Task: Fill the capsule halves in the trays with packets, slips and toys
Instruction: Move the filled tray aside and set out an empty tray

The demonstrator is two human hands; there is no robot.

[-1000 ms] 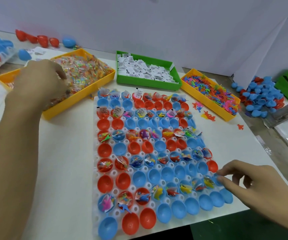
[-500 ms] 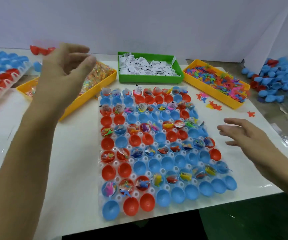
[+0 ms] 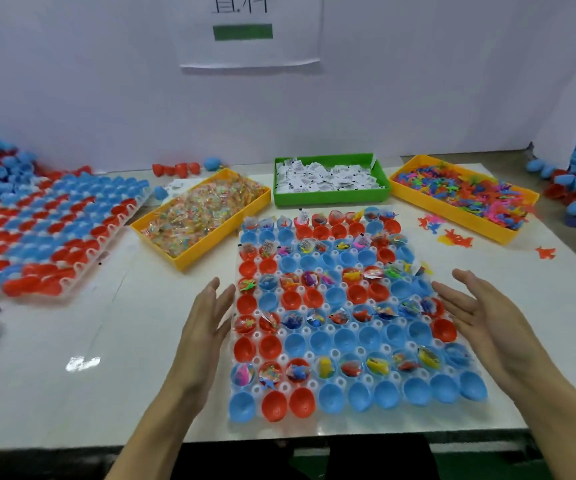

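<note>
Both hands are empty, fingers spread and palms turned inward: the left hand (image 3: 207, 323) sits at the left edge of the clear tray (image 3: 317, 422) and the right hand (image 3: 484, 317) at its right edge, so neither grip is clamped on anything. The tray lies on the white worktop (image 3: 106, 341) near the person, its capsule halves (image 3: 349, 327) set in rows of red and blue; alternate rows already carry contents, and the rows between look bare. From this pose the likely next step is to take the tray by its sides, and there the risk lies: the tray looks thin and flexible, so a lift or slide from two edges could bow it, tip halves out of their seats and spill the light contents. Far left, a yellow bin of packets (image 3: 203, 213); far centre, a green bin of slips (image 3: 331, 181); far right, a yellow bin of toys (image 3: 463, 195), with a few stray toys on the worktop beside it. A second tray (image 3: 44, 230) of halves lies at the left. The slips bear barcode-like print too small to read. A sheet on the wall (image 3: 250, 32) shows cut-off characters and a green bar; I cannot read it.
</note>
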